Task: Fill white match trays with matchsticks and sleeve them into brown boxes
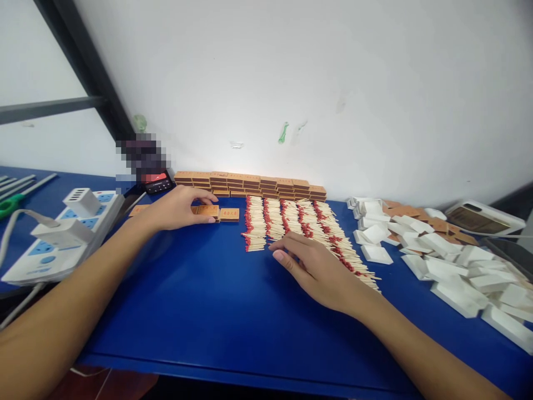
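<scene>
My left hand (179,206) reaches to a short row of brown matchboxes, its thumb and fingers closed about one matchbox (208,211) on the blue table. Beside it, just to the right, lies another matchbox (229,214). My right hand (310,264) is held low over the near edge of the matchsticks (255,222), fingers loosely bent, thumb a little apart, nothing visible in them. Those matches have red heads and lie in several columns. Behind them, matchboxes (245,180) are stacked in a long row along the wall.
White matchbox trays (453,266) lie heaped at the right, with brown sleeves (410,212) and a phone (485,216) behind. A power strip (54,244) with plugs and cables is on the left. A small black device (158,182) and green-handled scissors (11,205) are farther back.
</scene>
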`<state>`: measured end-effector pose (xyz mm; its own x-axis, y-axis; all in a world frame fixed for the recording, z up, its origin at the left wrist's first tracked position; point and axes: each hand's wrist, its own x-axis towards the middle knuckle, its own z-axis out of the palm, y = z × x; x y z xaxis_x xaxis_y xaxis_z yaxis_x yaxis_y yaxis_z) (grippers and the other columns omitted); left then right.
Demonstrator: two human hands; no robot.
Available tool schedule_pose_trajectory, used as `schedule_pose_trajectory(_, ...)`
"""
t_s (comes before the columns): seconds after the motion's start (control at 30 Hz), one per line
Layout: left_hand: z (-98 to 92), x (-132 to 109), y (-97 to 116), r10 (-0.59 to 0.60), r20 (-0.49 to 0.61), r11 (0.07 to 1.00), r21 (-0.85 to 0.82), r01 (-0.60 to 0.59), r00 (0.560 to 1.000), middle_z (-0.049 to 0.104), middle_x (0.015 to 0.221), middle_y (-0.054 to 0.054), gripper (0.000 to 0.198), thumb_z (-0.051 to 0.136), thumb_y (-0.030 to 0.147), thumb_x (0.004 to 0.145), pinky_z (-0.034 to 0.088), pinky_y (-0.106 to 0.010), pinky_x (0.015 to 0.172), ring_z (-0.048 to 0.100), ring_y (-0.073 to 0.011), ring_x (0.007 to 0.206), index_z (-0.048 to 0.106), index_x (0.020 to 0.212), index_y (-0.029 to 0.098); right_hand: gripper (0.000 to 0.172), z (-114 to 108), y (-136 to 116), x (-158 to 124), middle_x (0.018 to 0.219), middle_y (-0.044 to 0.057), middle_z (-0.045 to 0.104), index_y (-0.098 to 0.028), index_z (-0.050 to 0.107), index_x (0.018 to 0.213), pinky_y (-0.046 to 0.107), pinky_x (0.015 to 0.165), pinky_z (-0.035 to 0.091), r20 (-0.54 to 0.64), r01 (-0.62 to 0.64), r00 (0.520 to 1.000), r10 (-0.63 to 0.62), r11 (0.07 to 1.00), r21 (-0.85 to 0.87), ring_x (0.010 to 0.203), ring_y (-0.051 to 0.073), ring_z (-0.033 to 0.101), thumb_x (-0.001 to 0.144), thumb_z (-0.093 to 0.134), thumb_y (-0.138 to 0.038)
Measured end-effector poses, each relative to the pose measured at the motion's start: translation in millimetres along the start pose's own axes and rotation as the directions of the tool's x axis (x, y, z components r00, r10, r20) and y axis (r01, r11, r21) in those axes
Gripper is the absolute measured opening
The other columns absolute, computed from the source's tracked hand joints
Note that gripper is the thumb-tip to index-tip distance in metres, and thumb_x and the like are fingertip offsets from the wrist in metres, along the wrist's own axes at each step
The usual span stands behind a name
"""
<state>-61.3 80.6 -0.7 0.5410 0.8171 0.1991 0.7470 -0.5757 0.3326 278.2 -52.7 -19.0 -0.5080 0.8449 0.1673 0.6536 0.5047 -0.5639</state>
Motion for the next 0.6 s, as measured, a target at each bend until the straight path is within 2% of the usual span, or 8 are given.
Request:
schedule_pose_trajectory(0.23, 3.3, -0.2, -0.7, 0.010, 0.018, 0.999, 0.033, -0.010, 1.000, 0.078, 0.127, -0.008, 0.060, 0.077, 0.064, 0.079, 0.056, -0.044, 0.101, 0.073, -0.0316, 0.113, 0.077, 0.125, 0.025, 0.035, -0.3, 0.8, -0.7, 0.116, 0.010, 0.072, -0.023, 0.068, 0.118, 0.042, 0.093, 0.052, 0.003, -0.010, 1.000, 0.010, 1.000, -0.022, 0.105, 0.025, 0.069, 0.113, 0.040, -0.044)
schedule_pose_trajectory(0.4, 6.1, -0.6, -0.2, 0.020, -0.016, 0.998, 0.059, -0.019, 1.000, 0.076, 0.131, -0.009, 0.062, 0.076, 0.064, 0.080, 0.055, -0.046, 0.104, 0.071, -0.0333, 0.119, 0.076, 0.126, 0.024, 0.035, 0.0, 1.1, -0.7, 0.113, 0.009, 0.072, -0.022, 0.068, 0.115, 0.041, 0.089, 0.052, 0.010, -0.009, 1.000, 0.009, 0.999, -0.052, 0.101, 0.024, 0.069, 0.113, 0.041, -0.045)
schedule_pose_trajectory(0.6, 8.5, -1.0, 1.0, -0.005, 0.015, 0.996, 0.087, 0.004, 1.000, 0.077, 0.128, -0.008, 0.057, 0.075, 0.060, 0.082, 0.055, -0.044, 0.100, 0.073, -0.0329, 0.114, 0.075, 0.128, 0.025, 0.034, -3.8, 4.1, 0.0, 0.107, 0.009, 0.073, -0.022, 0.069, 0.110, 0.038, 0.081, 0.051, -0.018, -0.022, 1.000, 0.020, 0.996, -0.092, 0.096, 0.023, 0.068, 0.112, 0.044, -0.045)
